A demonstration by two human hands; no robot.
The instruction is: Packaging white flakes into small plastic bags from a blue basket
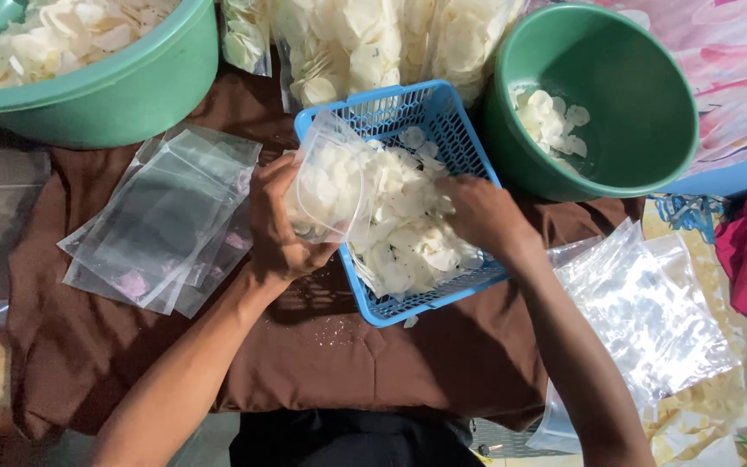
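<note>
Left hand (280, 227) grips a clear plastic bag (328, 183) partly filled with white chips, held at the left edge of the blue basket (443, 117). Right hand (484, 214) is inside the basket, fingers curled into the loose chips (408, 233); whether it has closed on any cannot be told. Left of the basket lies a stack of empty bags (162, 220) on brown cloth (339, 363). Right of the basket stands a green bowl (641, 112) holding a few chips.
</note>
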